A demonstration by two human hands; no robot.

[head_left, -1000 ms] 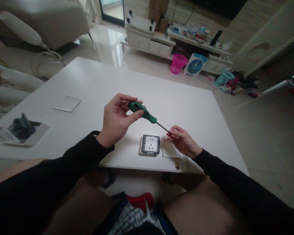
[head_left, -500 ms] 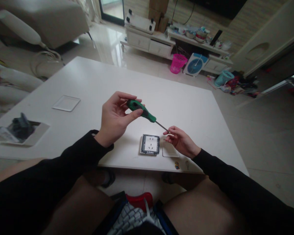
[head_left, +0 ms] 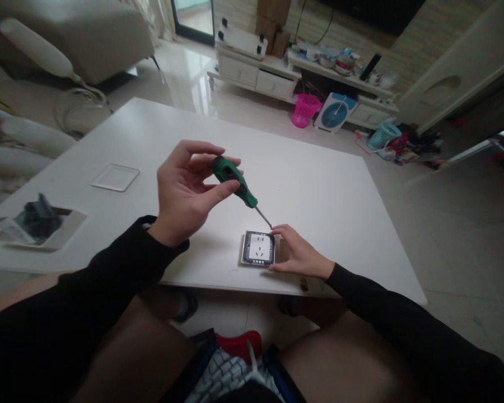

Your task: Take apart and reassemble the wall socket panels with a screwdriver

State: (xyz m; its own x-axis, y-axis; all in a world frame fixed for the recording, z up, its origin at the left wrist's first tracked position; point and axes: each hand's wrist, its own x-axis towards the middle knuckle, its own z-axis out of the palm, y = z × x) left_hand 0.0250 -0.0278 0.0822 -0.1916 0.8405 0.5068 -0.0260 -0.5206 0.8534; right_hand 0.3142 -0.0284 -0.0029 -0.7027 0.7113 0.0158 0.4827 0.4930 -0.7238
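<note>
My left hand (head_left: pixel 189 193) grips a green and black screwdriver (head_left: pixel 235 180) by its handle, thumb on the near side. The shaft slants down to the right, its tip just above the far right corner of a wall socket (head_left: pixel 259 247). That socket lies face up on the white table, a dark frame around its white slotted face. At its right side is my right hand (head_left: pixel 298 252), forefinger at the far corner and thumb at the near corner, spanning the edge. Behind this hand, a flat white cover plate is mostly hidden.
A clear square cover (head_left: pixel 115 177) lies on the left of the table (head_left: pixel 315 173). Left of my arm sits an open white box (head_left: pixel 63 235) with dark parts. A small sticker (head_left: pixel 304 284) is near the front edge. Across the floor stand a pink basket (head_left: pixel 306 110) and a fan (head_left: pixel 335 112).
My right hand has left the screwdriver tip and come down to the socket's right edge. My left hand has shifted left, with the screwdriver tilted more steeply and its tip nearer the socket.
</note>
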